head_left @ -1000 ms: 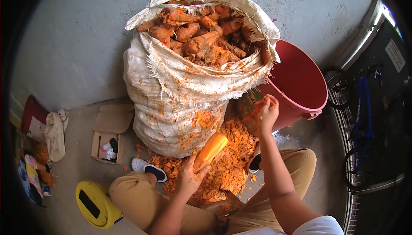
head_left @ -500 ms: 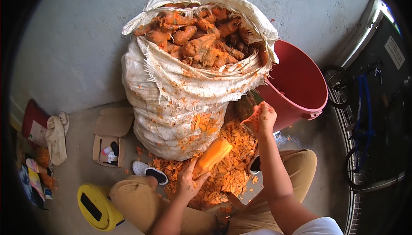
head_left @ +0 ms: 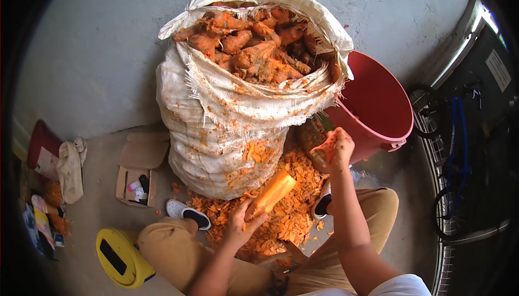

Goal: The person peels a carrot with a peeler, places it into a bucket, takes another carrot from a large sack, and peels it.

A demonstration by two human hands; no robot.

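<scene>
My left hand (head_left: 239,229) is wrapped round the lower end of a thick carrot (head_left: 277,191), whose upper part is bare, bright orange and tilted up to the right. To the right and higher up, my right hand (head_left: 343,148) is closed on a red peeler (head_left: 325,149) specked with orange bits; its blade cannot be made out. Peeler and carrot are apart. A heap of orange peelings (head_left: 294,215) lies on the floor below, between my feet. Behind it stands a big white woven sack (head_left: 221,133), its mouth rolled back over many dirty carrots (head_left: 251,58).
Right of the sack stands a red bucket (head_left: 378,101). A yellow-lidded container (head_left: 121,258) sits by my left knee. An open cardboard box (head_left: 123,188) with small items is on the floor at left. A blue bicycle frame (head_left: 459,133) is at far right.
My right hand with the peeler has moved slightly right and down, and the peeler has turned. My left hand and the carrot have shifted slightly, with the carrot rolled a little in the grip.
</scene>
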